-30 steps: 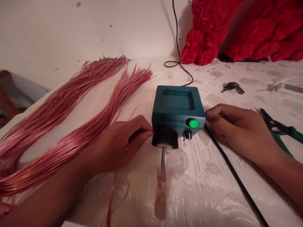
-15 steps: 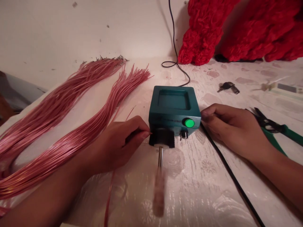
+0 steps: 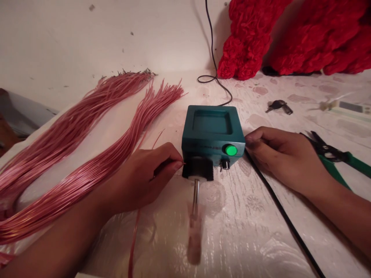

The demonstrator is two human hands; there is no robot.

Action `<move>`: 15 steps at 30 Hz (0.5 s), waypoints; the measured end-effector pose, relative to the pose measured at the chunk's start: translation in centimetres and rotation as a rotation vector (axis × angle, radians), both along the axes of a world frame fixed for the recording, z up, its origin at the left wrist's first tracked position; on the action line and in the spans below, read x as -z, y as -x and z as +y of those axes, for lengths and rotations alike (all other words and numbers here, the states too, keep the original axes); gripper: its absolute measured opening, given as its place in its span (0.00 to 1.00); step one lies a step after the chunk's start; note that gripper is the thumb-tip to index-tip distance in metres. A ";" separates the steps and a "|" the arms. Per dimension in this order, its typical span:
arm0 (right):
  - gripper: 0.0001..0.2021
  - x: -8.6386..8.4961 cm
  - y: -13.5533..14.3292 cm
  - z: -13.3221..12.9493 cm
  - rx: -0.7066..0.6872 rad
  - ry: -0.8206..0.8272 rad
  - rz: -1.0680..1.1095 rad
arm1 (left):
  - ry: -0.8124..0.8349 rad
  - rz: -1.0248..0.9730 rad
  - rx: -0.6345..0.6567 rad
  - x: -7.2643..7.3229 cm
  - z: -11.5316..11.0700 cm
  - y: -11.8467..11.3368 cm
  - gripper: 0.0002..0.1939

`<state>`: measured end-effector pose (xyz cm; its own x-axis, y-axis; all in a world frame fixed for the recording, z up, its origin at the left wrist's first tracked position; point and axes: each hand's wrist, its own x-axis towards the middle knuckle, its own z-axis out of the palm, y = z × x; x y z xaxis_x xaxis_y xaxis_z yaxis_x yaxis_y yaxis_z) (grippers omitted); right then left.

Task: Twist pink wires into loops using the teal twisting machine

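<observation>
My left hand (image 3: 156, 173) is closed in a pinch on the tip of a thin pinkish wire (image 3: 134, 239), right at the black block (image 3: 198, 168) on the front of a teal machine (image 3: 213, 139). A metal shaft (image 3: 196, 193) sticks out of that block toward me and ends in a blurred pinkish-brown sleeve (image 3: 194, 239). My right hand (image 3: 278, 156) is closed too, its fingertips against the machine's right side. From under them a black cord (image 3: 275, 200) runs to the lower right; whether the fingers grip it is hidden.
Two long bundles of pink wire (image 3: 95, 166) lie at the left. Green-handled pliers (image 3: 333, 154) rest beside my right forearm, and keys (image 3: 279, 106) lie farther back. Red fabric roses (image 3: 246, 38) stand against the wall. A thin power lead (image 3: 214, 79) loops behind the machine.
Both hands keep their places at the machine. The sleeve on the shaft looks slightly different in its blur; otherwise only a tiny shift of the view shows.
</observation>
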<state>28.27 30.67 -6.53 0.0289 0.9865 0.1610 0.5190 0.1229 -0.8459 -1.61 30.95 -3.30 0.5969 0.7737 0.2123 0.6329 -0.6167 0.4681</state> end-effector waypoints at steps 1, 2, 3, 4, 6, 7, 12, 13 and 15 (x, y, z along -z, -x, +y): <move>0.13 0.0 0.0 0.0 -0.001 -0.001 -0.002 | -0.003 -0.005 0.004 0.0 0.0 0.0 0.07; 0.13 0.0 0.0 0.0 -0.002 -0.003 -0.002 | -0.007 -0.009 0.007 0.1 0.0 0.0 0.06; 0.13 0.0 0.0 0.0 -0.001 -0.005 0.000 | -0.011 -0.014 0.009 0.1 0.0 0.0 0.06; 0.13 0.0 0.0 0.0 -0.002 -0.005 0.004 | -0.015 -0.022 0.008 0.1 0.0 0.0 0.07; 0.13 0.1 0.0 0.0 -0.004 -0.001 0.020 | -0.018 -0.032 0.004 0.1 0.0 0.0 0.07; 0.12 0.1 0.0 0.0 -0.007 0.002 0.026 | -0.019 -0.036 0.002 0.1 0.0 0.0 0.07; 0.11 0.2 -0.2 0.0 -0.020 -0.006 0.033 | -0.036 -0.033 0.019 0.1 0.1 -0.1 0.06; 0.11 0.2 -0.2 0.0 -0.027 -0.010 0.041 | -0.041 -0.035 0.020 0.1 0.1 -0.1 0.06; 0.11 0.3 -0.3 0.1 -0.041 -0.015 0.056 | -0.045 -0.041 0.020 0.2 0.1 0.0 0.06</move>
